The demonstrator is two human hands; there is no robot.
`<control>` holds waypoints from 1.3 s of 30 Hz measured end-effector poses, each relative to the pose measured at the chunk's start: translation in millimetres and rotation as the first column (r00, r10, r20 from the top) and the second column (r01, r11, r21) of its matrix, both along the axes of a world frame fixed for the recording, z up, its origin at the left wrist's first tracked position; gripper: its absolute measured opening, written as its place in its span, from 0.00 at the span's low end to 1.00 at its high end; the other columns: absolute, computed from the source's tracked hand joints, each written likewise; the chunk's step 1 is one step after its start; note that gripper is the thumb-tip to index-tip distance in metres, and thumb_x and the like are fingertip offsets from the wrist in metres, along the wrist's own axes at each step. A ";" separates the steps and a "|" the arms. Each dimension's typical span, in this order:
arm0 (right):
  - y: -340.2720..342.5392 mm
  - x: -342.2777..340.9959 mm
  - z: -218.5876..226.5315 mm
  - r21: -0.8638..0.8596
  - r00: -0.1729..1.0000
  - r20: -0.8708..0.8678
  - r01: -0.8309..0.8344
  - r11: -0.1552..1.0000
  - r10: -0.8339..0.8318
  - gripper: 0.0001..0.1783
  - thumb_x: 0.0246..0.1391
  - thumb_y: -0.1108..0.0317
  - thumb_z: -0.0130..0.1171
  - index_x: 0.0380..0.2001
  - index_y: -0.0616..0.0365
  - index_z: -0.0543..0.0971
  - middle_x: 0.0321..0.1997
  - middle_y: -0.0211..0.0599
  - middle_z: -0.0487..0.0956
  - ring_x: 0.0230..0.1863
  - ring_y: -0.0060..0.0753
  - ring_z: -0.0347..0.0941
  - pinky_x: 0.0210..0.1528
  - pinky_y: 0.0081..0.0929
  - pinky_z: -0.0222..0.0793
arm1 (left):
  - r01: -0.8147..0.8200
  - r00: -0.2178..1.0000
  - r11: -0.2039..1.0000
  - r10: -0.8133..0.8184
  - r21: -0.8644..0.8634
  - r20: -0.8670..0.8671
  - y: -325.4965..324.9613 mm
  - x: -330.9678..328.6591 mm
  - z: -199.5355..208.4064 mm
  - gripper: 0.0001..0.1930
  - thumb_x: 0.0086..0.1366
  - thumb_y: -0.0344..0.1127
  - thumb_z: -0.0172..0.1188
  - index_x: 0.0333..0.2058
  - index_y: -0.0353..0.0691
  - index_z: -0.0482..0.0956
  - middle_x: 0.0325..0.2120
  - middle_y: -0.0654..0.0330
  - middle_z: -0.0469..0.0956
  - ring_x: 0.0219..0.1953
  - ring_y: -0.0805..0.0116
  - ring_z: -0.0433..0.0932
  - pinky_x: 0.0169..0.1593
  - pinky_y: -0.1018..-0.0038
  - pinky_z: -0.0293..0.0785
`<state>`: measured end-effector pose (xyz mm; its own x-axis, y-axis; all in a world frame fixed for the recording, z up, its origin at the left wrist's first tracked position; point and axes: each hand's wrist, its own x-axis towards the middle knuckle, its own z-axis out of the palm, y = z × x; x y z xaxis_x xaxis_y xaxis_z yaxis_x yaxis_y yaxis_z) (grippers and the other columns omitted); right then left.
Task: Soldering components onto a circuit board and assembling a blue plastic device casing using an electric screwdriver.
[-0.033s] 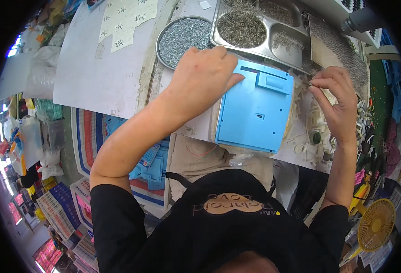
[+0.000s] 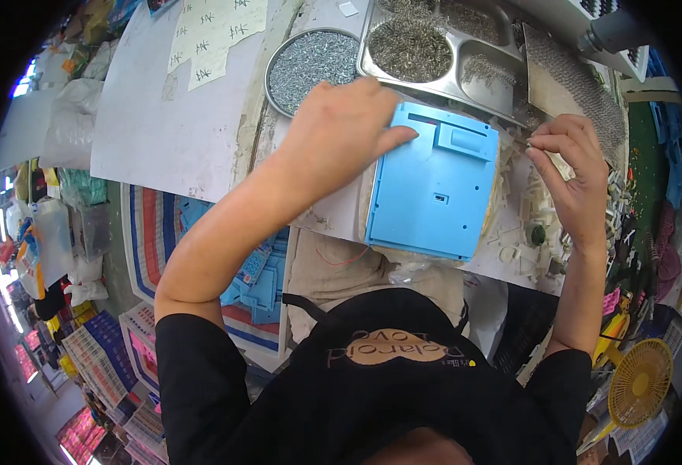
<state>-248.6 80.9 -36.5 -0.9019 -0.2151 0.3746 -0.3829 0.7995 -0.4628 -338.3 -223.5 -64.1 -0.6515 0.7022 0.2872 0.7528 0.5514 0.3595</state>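
Note:
A light blue plastic panel (image 2: 432, 198) lies flat at the table's front edge, with a raised rectangular part near its far right corner and small holes in its face. My left hand (image 2: 341, 124) is closed at the panel's far left corner, its thumb resting on the blue surface and its other fingers bent out of sight. To the right of the panel, my right hand (image 2: 572, 163) hovers over scattered small parts. Its thumb and index finger are pinched together, and a tiny pale bit shows at their tips, too small to name.
Behind my left hand stands a round metal dish (image 2: 269, 85) of silvery small parts. A steel compartment tray (image 2: 465, 94) of small metal pieces sits beyond the panel. Loose white parts (image 2: 511, 232) cover the right side. A yellow fan (image 2: 640, 384) is at lower right.
My left hand has shifted very slightly to the left at the panel's corner. My right hand keeps its pinch in the same place.

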 end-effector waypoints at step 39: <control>-24.4 52.8 -4.1 -0.455 0.938 0.312 0.286 0.843 -0.150 0.06 0.55 0.73 0.68 0.34 0.65 0.85 0.30 0.36 0.80 0.33 0.24 0.74 0.39 0.24 0.70 | 0.100 0.963 0.984 -0.133 0.147 0.236 58.4 -17.1 22.7 0.09 0.58 0.37 0.66 0.34 0.40 0.88 0.33 0.53 0.85 0.35 0.52 0.83 0.43 0.59 0.78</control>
<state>-195.7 56.4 -40.6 -0.9807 0.1474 0.1286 -0.0400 0.4923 -0.8695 -355.4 -165.1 -41.3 -0.6290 0.7438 0.2260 0.6896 0.3996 0.6040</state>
